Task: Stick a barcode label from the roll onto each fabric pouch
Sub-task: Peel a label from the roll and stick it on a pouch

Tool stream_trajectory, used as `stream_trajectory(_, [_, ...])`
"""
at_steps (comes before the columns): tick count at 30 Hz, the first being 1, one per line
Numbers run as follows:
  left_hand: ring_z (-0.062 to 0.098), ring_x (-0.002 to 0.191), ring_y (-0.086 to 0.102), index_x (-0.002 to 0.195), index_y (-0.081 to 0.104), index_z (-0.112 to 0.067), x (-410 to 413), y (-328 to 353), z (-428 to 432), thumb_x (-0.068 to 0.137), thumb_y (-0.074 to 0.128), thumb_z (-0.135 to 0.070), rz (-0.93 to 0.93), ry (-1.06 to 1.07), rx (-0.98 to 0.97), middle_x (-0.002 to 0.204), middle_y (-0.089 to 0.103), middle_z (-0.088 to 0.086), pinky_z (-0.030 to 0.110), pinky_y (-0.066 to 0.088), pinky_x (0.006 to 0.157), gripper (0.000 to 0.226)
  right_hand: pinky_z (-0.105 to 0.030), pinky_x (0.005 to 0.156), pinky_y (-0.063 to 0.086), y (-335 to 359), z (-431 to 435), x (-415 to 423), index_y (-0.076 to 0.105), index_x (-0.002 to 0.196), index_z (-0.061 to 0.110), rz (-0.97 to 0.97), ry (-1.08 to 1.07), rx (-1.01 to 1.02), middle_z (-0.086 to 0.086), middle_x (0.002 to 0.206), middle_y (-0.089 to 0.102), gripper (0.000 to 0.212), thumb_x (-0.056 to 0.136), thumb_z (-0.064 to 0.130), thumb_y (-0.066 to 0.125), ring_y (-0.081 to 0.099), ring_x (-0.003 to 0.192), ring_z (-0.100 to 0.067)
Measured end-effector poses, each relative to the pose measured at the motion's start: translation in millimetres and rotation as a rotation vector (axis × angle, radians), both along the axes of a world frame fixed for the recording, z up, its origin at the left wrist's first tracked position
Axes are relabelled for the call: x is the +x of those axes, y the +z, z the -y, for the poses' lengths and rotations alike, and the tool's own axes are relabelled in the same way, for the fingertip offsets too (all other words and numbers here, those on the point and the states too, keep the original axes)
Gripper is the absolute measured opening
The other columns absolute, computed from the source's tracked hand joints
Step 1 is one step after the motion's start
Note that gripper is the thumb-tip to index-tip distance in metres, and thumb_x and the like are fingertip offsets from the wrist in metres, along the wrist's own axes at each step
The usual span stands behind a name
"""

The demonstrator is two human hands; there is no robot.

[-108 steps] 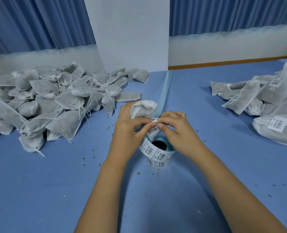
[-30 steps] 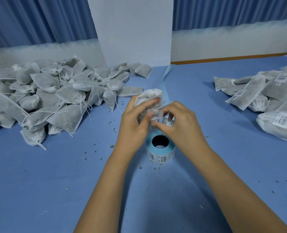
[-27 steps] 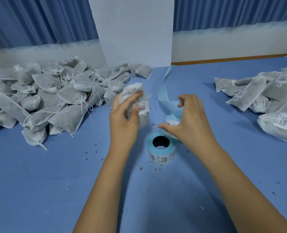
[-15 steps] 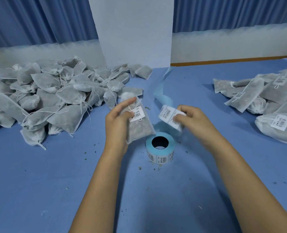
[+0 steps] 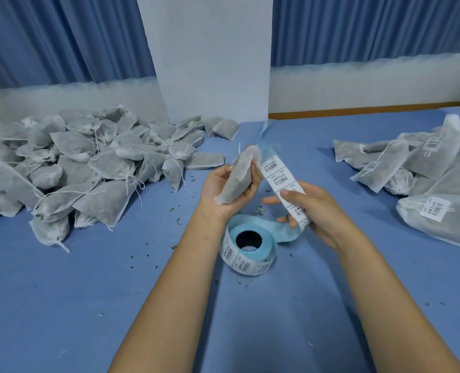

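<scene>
Head view, left hand (image 5: 225,193): a pouch (image 5: 237,179) is gripped in curled fingers over the middle of the counter (image 5: 89,305).
Right hand (image 5: 320,211): the label strip (image 5: 281,181) is pinched by the fingers, drawn from the roll (image 5: 247,244).
Done: labelled pile (image 5: 425,184), right edge.
Left: larger unlabelled pile (image 5: 89,168), far-left corner; judged under half done.

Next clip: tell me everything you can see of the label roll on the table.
The label roll lies flat on the table, dark hollow core facing up. It is wound light-blue backing paper carrying white barcode labels on its outer face. A strip unwinds from its right side, loops up through the right hand, which pinches it, and rises with labels toward the camera beside the pouch.
</scene>
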State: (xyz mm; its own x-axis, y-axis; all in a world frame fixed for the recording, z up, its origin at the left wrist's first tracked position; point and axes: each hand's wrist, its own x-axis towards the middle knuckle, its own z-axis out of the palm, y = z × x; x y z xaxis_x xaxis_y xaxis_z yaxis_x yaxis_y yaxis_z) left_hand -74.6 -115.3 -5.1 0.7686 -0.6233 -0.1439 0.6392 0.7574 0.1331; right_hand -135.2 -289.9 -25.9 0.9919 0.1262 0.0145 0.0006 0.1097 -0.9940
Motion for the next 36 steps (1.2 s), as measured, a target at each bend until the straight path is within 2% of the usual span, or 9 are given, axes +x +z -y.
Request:
stream_trajectory(9, [0.031,0.066,0.068,0.091,0.06,0.003,27.2,9.2,-12.9,0.075,0.043,0.001,0.132,0.381,0.004,0.085,0.067,0.018,0.035,0.059,0.057,0.024,-0.015,0.04,0.041,-12.2,11.1,5.4,0.064,0.106,0.011,-0.141,-0.154,-0.298,-0.003,0.082,0.076,0.015,0.096,0.013,0.053,0.052,0.036,-0.015])
stream_trajectory(12, [0.021,0.081,0.066,0.101,0.059,-0.014,32.2,-2.1,-24.4,0.077,0.045,0.007,0.383,0.539,0.626,0.094,0.066,0.006,0.035,0.056,0.075,0.035,-0.02,0.042,0.045,-19.8,12.4,11.1,0.061,0.11,0.003,-0.219,-0.263,-0.275,-0.008,0.083,0.075,0.019,0.093,0.01,0.057,0.062,0.046,-0.019])
stream_trajectory(14, [0.023,0.111,0.061,0.125,0.055,-0.026,24.8,-21.5,-26.2,0.078,0.048,0.013,0.482,0.66,1.105,0.129,0.058,0.005,0.044,0.051,0.095,0.061,-0.028,0.059,0.052,-23.4,9.6,15.4,0.053,0.119,0.001,-0.245,-0.403,-0.338,-0.015,0.101,0.069,0.038,0.087,0.014,0.067,0.067,0.072,-0.024])
stream_trajectory(18, [0.015,0.106,0.064,0.139,0.047,-0.027,2.8,-45.3,-30.2,0.083,0.059,0.013,0.509,0.751,1.104,0.132,0.057,0.004,0.036,0.056,0.086,0.069,-0.028,0.093,0.035,-21.4,2.9,15.1,0.051,0.124,0.006,0.212,-0.67,-0.834,-0.007,0.12,0.055,0.049,0.083,0.023,0.072,0.046,0.115,-0.025])
stream_trajectory(20, [0.016,0.094,0.07,0.134,0.05,-0.026,-4.2,-43.0,-30.6,0.083,0.062,0.01,0.533,0.689,0.985,0.12,0.065,0.005,0.033,0.057,0.074,0.064,-0.021,0.092,0.035,-14.6,-4.7,11.4,0.06,0.111,0.012,0.41,-0.615,-0.716,0.001,0.112,0.058,0.03,0.085,0.023,0.07,0.048,0.109,-0.019])
stream_trajectory(23, [0.018,0.104,0.068,0.119,0.057,-0.035,-16.2,-24.9,-24.1,0.073,0.072,-0.001,0.705,0.614,0.949,0.118,0.067,0.003,0.031,0.057,0.078,0.059,-0.004,0.081,0.033,-5.9,-23.0,5.6,0.061,0.102,0.026,0.407,-0.404,-0.462,0.016,0.102,0.063,0.018,0.086,0.027,0.068,0.055,0.1,-0.004])
stream_trajectory(28, [0.021,0.105,0.066,0.128,0.056,-0.015,-32.4,2.4,-4.4,0.073,0.07,-0.003,0.921,0.466,0.912,0.115,0.068,0.007,0.03,0.055,0.083,0.058,-0.015,0.06,0.045,1.7,-33.4,1.9,0.068,0.083,0.023,0.349,-0.301,-0.137,0.014,0.07,0.067,0.002,0.084,0.024,0.07,0.059,0.065,-0.002])
stream_trajectory(33, [0.018,0.095,0.065,0.114,0.063,-0.009,-34.0,7.4,12.1,0.086,0.072,-0.021,0.948,0.521,1.391,0.103,0.069,0.004,0.03,0.053,0.082,0.032,-0.021,0.059,0.047,2.9,-24.4,2.0,0.065,0.068,0.019,0.36,-0.359,-0.093,0.008,0.06,0.062,0.016,0.079,0.013,0.074,0.055,0.061,-0.008])
stream_trajectory(36, [0.014,0.075,0.06,0.093,0.066,-0.008,-32.8,1.0,18.9,0.085,0.073,-0.023,0.916,0.618,1.458,0.082,0.067,0.002,0.031,0.048,0.069,0.019,-0.025,0.063,0.048,2.6,-23.8,1.0,0.068,0.075,0.016,0.331,-0.348,-0.064,-0.002,0.071,0.067,0.009,0.082,0.014,0.072,0.059,0.068,-0.011])
